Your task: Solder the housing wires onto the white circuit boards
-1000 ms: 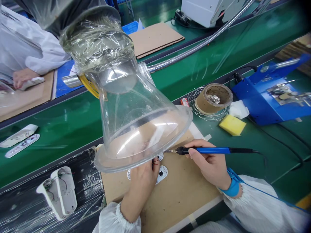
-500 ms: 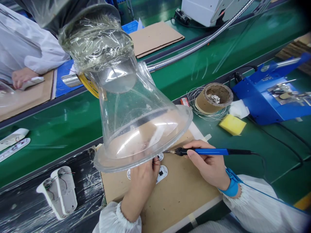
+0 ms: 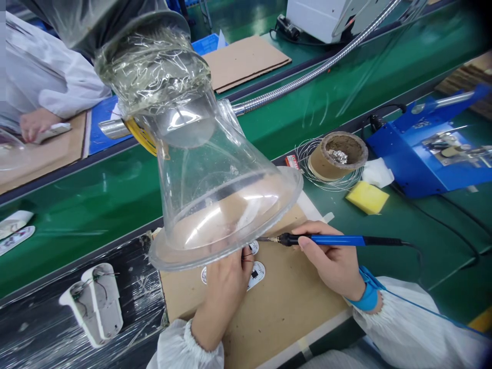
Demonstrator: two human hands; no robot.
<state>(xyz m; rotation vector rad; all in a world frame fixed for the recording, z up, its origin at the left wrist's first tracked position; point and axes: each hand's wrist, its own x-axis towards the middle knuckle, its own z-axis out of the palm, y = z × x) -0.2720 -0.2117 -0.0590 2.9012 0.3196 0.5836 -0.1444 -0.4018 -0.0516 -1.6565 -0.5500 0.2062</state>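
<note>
A green bench (image 3: 384, 230) carried a cardboard sheet (image 3: 284, 307) under both hands. Beyond the right hand (image 3: 334, 261) lay a yellow sponge (image 3: 367, 198) and a solder spool (image 3: 338, 156).

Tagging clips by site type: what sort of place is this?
Most likely an electronics assembly line, at a hand-soldering station. The right hand holds a soldering iron beneath a clear fume hood, a green conveyor belt carries white parts, and a blue soldering station sits nearby.

Left hand (image 3: 225, 287): forearm in white sleeve rising from bottom edge, fingers curled down, fingertips partly hidden. Right hand (image 3: 332, 259): enters from the right, blue wrist strap, white cuff, thumb and fingers pinched in pen grip, knuckles up.
</note>
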